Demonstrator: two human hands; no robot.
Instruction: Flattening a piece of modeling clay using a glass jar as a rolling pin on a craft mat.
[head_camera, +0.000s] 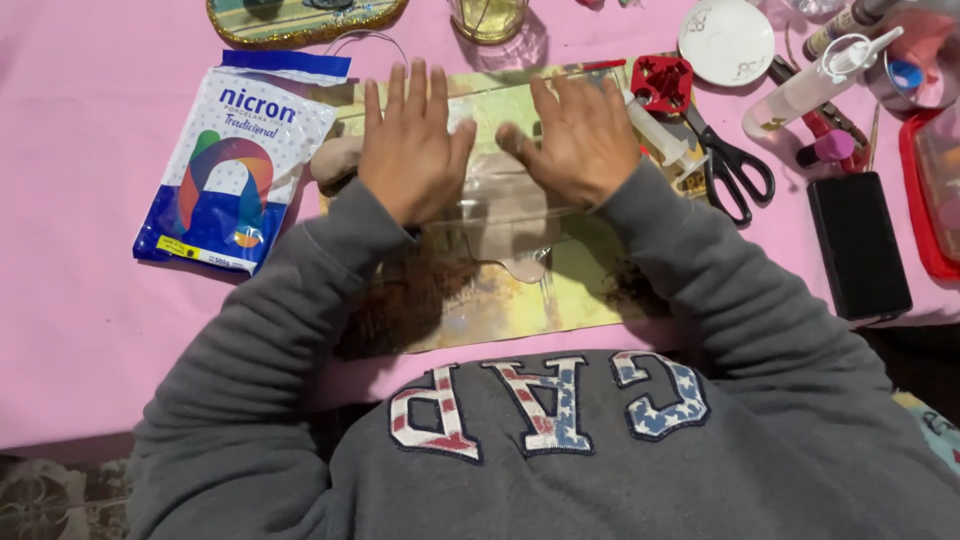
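Left hand (412, 140): flat, palm down, fingers spread wide, pressing on a clear plastic sheet (500, 215); it grips nothing.
Right hand (572, 135): flat and spread in the same way, pressing on the same sheet just beside the left hand, thumbs pointing toward each other.
Clay (515, 250): a pale beige flattened piece under the clear sheet, below and between both hands; its lower tip shows toward the near edge.
Clay lump (335, 160): a rounded beige lump just beside the left hand, at the mat's left edge.
Mat (590, 285): yellowish work mat in the middle of the pink table (70, 300), carrying the sheet and clay.
Bag (232, 165): white and blue packet lying flat left of the mat.
Syringe (660, 135): clear, touching the right hand's outer side.
Scissors (735, 165): black handles, right of the syringe.
Red cutter (662, 82): near the far edge, above the syringe.
Black box (858, 245): by the right edge.
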